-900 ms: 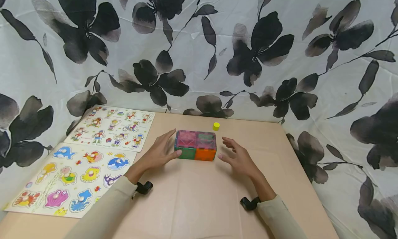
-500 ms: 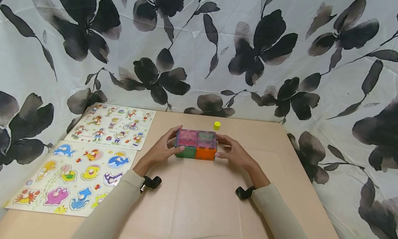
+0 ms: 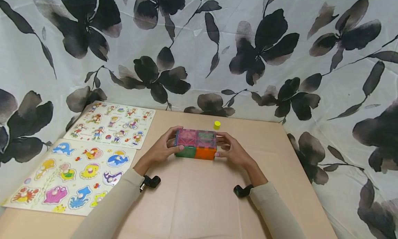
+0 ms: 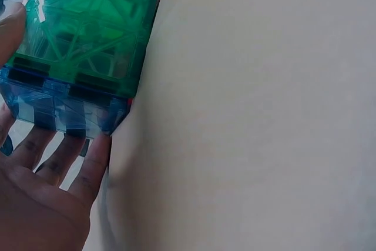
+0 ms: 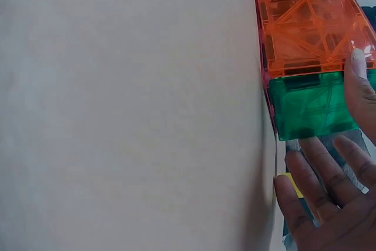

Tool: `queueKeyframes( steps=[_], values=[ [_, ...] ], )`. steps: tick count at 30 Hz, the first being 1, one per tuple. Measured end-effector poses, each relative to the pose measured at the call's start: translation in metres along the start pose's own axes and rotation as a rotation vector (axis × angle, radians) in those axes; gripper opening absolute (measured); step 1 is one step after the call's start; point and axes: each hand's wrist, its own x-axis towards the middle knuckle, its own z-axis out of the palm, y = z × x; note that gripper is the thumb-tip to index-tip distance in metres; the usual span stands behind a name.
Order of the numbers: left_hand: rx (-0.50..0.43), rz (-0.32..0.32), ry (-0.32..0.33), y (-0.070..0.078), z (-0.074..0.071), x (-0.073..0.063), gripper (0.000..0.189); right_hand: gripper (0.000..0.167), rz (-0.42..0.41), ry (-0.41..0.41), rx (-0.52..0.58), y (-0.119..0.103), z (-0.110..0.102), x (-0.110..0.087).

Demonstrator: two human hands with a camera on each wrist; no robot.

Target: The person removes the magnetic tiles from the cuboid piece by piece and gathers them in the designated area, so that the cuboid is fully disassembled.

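Bracketing a see-through tile box (image 3: 195, 142) from both ends, the person's two hands are apart from each other with the box between them. It sits toward the far edge of the table (image 3: 205, 197), about midway along. The left hand (image 3: 160, 149) grips one end, thumb on the green front tile (image 4: 82, 33) and fingers against the blue end tile (image 4: 64, 104). The right hand (image 3: 234, 150) holds the other, thumb on the orange tile (image 5: 311, 33), fingertips at the green end tile (image 5: 311, 107); how firmly they press, I can't tell from where I stand. Nor can I say whether any weight is off the table.

What would worry me is the joints. The walls look simply set edge to edge, so squeezing hard, or one hand pulling against the other, might fold an end inward or part the seams. Lifting unevenly could let the bottom sag. Pushing it toward the far edge might knock the yellow cylinder (image 3: 216, 125) standing just behind its right corner, perhaps over the side. A leftward swing could jostle the two picture boards (image 3: 136, 135) lying along the left edge.
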Motion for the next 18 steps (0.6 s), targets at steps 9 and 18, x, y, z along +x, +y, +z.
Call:
queueKeyframes(
  steps=[9,18],
  values=[
    [0.033,-0.005,0.002,0.0008,-0.0005,0.0015,0.080,0.079,0.002,0.020,0.003,0.0025,0.0005,0.0029],
    [0.045,0.011,-0.005,0.0027,-0.0006,-0.0003,0.077,0.082,-0.018,0.052,0.001,0.0029,0.0027,0.0027]
  ],
)
